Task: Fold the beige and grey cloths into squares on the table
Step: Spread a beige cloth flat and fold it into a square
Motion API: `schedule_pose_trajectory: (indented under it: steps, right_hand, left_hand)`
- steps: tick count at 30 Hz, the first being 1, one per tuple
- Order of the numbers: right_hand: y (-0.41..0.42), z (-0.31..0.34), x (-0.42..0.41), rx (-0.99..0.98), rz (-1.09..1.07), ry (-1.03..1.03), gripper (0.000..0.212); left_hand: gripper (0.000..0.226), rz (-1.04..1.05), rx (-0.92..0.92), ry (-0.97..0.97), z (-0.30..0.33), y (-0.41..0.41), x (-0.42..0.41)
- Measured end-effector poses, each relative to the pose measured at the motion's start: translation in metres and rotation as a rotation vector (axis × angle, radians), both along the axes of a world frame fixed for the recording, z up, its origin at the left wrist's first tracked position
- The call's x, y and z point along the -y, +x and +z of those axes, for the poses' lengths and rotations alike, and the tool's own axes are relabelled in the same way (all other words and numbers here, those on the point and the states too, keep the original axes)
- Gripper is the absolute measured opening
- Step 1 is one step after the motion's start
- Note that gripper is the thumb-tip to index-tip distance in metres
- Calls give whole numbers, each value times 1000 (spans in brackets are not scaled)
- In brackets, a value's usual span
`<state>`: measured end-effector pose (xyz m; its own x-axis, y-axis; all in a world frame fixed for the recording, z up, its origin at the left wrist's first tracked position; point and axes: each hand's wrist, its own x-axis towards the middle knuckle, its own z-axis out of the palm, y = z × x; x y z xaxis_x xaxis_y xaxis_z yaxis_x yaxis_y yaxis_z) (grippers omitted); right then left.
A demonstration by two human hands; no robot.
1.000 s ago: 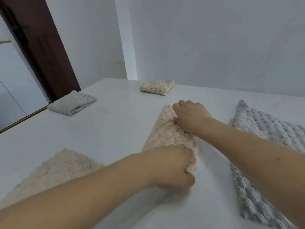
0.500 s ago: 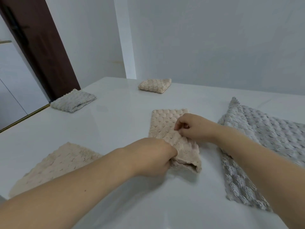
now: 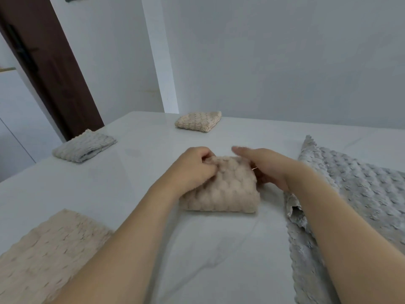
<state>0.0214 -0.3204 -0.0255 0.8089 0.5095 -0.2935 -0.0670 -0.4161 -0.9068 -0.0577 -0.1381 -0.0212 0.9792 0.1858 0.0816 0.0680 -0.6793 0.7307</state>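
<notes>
table: glossy white marble-look top | beige cloth: plush, bumpy knit | grey cloth: same bubbled texture | door: dark wood

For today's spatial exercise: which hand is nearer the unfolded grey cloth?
Right. The right hand lies between the folded beige cloth and the unfolded grey cloth, close beside it. The left hand rests on the beige cloth's far side.

Beige bubble-textured cloth; grey cloth; white table

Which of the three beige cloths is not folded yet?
The beige cloth at the near left: it lies flat and spread out, the other two are small thick squares.
</notes>
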Motion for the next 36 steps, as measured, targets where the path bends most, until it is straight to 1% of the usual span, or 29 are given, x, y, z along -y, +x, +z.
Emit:
schedule_pose_trajectory:
  steps: [3, 4, 7, 10, 12, 14, 17, 19, 21, 23, 27, 29, 33, 36]
  right_hand:
    - [12, -13, -10, 229, -39, -61, 29]
    - [16, -17, -13, 310, -64, -89, 28]
    - [23, -28, -20, 534, -86, -210, 32]
    - [23, -35, -24, 744, -106, -339, 32]
    - [27, -39, -26, 830, -73, -409, 33]
    - [31, -42, -26, 810, -21, -367, 31]
    - [33, -41, -24, 710, 20, -289, 17]
    - [34, -37, -22, 641, 52, -313, 14]
    - [35, -32, -21, 617, 68, -384, 15]
    - [36, -28, -20, 650, 73, -449, 18]
    - [30, -23, -23, 724, 81, -489, 42]
    - [28, -23, -26, 732, 83, -511, 47]
    - [27, -25, -30, 743, 120, -597, 46]
    - [31, -26, -24, 759, 92, -594, 40]
  left_hand:
    - [14, 142, 93, -58, -17, 19, -9]
    - [15, 189, 92, -73, -24, 24, -12]
    - [9, 288, 32, -38, -39, 34, -19]
    - [7, 306, 20, -8, -40, 39, -22]
    - [8, 301, 10, 22, -41, 41, -23]
    - [5, 297, 0, 37, -44, 42, -24]
    - [4, 294, -7, 46, -45, 44, -24]
    - [4, 297, -5, 41, -46, 47, -25]
    - [11, 288, -4, -17, -47, 49, -25]
    - [15, 248, 0, -82, -48, 50, -26]
    - [8, 182, 9, -51, -48, 50, -21]
    - [9, 171, 24, -50, -47, 50, -21]
    - [12, 172, 57, -83, -47, 51, -22]
    - [19, 209, 7, -183, -44, 51, -20]
